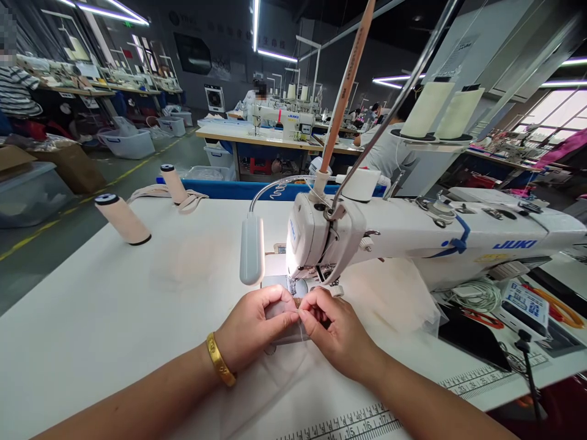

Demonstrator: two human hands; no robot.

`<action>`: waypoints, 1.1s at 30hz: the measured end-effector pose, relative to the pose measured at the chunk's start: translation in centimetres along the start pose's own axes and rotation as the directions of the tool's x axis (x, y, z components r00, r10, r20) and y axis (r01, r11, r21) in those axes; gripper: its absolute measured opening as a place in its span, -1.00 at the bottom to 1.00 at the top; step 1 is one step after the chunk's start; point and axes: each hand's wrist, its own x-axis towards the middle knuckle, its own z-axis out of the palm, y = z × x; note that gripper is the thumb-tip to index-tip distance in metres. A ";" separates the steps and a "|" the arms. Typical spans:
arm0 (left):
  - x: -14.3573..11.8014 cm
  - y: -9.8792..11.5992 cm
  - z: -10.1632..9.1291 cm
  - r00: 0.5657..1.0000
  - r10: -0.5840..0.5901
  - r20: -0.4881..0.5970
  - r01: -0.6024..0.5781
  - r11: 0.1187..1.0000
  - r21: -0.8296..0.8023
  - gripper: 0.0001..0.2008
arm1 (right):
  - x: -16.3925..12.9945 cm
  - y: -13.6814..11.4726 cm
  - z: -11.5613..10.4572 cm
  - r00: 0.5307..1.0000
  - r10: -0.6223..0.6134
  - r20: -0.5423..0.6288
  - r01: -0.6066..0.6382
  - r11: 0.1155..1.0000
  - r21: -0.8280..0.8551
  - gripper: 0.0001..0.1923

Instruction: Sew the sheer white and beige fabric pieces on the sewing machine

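My left hand (254, 327) and my right hand (337, 330) meet just in front of the needle area of a white JUKI sewing machine (413, 235). Together they pinch a small piece of thin pale fabric (293, 333) between thumbs and fingertips, a little short of the presser foot (293, 284). A gold bangle sits on my left wrist. More of the sheer fabric lies flat on the white table (114, 305) under my forearms.
A grey lamp head (252, 250) hangs left of the needle. Two pale thread cones (123, 219) stand on the table's left side; two larger cones (443, 110) sit behind the machine. Cables, a control panel (525, 302) and orange scissors lie right. Other people work at distant tables.
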 end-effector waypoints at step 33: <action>-0.1 0.1 0.4 0.996 -0.073 -0.058 0.071 0.997 -0.029 -0.77 | 0.3 0.1 0.3 1.000 0.010 -0.015 -0.011 0.999 -0.041 -0.86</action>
